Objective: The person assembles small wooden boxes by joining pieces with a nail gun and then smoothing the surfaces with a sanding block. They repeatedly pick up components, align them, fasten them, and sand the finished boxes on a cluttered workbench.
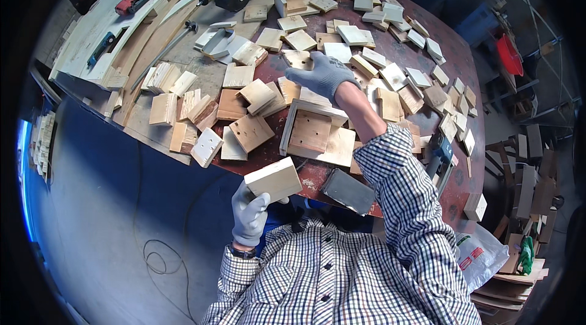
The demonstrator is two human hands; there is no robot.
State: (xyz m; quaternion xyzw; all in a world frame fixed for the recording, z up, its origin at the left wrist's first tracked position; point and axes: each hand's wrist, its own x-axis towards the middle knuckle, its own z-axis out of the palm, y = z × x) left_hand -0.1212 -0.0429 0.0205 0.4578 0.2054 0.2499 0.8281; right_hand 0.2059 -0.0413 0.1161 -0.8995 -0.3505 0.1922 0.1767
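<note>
L hand (249, 216) holds wd block (274, 180); bag (488, 256) red-lettered.

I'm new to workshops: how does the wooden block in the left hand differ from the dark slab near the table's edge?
The wooden block is pale; the slab is dark grey. The left hand holds the block; the slab lies on the table. Both look rectangular.
</note>
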